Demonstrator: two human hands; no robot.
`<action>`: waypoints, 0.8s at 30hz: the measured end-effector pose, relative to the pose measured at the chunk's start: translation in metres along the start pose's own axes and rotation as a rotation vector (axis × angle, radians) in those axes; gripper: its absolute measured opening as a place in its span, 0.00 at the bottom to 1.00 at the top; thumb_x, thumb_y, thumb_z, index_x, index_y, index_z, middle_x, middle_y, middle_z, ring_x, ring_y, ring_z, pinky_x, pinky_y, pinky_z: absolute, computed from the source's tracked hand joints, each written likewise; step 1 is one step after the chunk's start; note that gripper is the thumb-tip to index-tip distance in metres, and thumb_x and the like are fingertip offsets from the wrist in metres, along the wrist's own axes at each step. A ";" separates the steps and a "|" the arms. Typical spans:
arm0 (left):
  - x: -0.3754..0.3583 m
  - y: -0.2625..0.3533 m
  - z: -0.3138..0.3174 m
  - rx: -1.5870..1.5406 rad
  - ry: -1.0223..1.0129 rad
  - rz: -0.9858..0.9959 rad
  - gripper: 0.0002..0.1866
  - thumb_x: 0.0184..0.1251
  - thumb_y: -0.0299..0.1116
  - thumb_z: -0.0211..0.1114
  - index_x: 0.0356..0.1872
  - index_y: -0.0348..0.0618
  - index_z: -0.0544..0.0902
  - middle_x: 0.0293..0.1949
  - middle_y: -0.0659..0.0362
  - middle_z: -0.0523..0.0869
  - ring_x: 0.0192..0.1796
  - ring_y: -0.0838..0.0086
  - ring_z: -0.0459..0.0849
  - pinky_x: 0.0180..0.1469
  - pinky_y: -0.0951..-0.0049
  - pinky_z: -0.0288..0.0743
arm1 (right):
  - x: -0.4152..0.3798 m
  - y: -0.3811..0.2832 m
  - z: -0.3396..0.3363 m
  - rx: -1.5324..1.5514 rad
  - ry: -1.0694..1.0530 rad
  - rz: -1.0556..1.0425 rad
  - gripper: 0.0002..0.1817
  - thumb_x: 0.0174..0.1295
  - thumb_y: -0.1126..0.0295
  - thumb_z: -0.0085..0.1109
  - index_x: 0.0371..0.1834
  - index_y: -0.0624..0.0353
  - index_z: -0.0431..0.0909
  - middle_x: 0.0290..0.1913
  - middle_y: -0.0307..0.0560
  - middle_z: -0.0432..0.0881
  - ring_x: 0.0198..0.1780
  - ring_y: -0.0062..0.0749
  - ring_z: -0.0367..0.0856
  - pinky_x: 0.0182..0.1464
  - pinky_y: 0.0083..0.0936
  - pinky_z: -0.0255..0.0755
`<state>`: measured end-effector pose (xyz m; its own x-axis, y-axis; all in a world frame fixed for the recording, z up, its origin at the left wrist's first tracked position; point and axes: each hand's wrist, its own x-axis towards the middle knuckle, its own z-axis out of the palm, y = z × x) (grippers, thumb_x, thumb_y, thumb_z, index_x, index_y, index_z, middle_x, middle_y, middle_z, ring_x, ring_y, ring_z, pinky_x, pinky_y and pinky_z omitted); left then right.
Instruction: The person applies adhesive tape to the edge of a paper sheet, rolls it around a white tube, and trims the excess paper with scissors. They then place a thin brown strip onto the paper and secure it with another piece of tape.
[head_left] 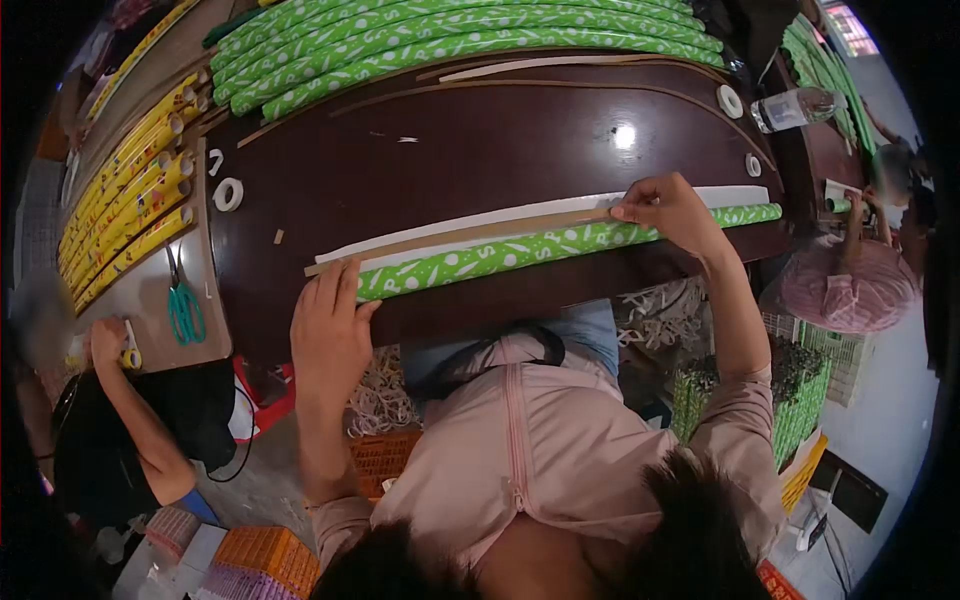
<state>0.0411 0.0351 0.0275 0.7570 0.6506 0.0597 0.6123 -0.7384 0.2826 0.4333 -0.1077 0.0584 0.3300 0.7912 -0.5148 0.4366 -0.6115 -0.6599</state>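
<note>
A green patterned roll of wrapping paper (500,252) lies across the dark table in front of me. Along its far side run a white strip (440,220) and a narrow brown strip (450,236). My left hand (335,325) grips the roll's left end, fingers on top and thumb at the near side. Farther right, my right hand (668,212) is closed, thumb and fingertips pinching the brown strip just above the roll. Part of the roll is hidden behind the right hand and wrist.
Several green rolls (460,35) are stacked at the back, yellow rolls (130,200) at the left. Teal scissors (183,305), tape rolls (228,194) and a plastic bottle (795,108) lie around. A co-worker's hand (108,343) is at left; another person (885,200) sits at right.
</note>
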 end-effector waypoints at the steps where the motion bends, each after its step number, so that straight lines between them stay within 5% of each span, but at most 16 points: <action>1: -0.001 -0.002 0.003 0.024 -0.002 0.005 0.26 0.61 0.31 0.66 0.62 0.40 0.74 0.57 0.51 0.76 0.56 0.54 0.76 0.60 0.58 0.72 | -0.001 0.011 -0.001 0.043 0.082 -0.057 0.14 0.58 0.63 0.72 0.27 0.64 0.85 0.21 0.38 0.80 0.24 0.17 0.71 0.28 0.21 0.66; 7: 0.000 0.004 0.000 0.027 -0.010 -0.012 0.25 0.63 0.30 0.65 0.63 0.42 0.73 0.58 0.51 0.76 0.58 0.54 0.75 0.61 0.57 0.71 | -0.006 0.016 0.004 0.019 0.279 -0.078 0.12 0.54 0.68 0.75 0.27 0.67 0.83 0.21 0.37 0.77 0.28 0.17 0.72 0.31 0.21 0.65; 24: -0.002 0.002 0.001 0.027 -0.047 -0.052 0.23 0.71 0.31 0.60 0.66 0.45 0.72 0.62 0.49 0.74 0.65 0.51 0.72 0.66 0.54 0.67 | 0.009 0.025 0.007 -0.088 0.280 -0.005 0.11 0.52 0.68 0.73 0.23 0.65 0.83 0.21 0.42 0.81 0.26 0.20 0.75 0.29 0.23 0.68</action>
<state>0.0415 0.0322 0.0276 0.7337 0.6795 0.0009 0.6562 -0.7090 0.2583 0.4409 -0.1159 0.0335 0.5406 0.7729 -0.3323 0.5055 -0.6141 -0.6060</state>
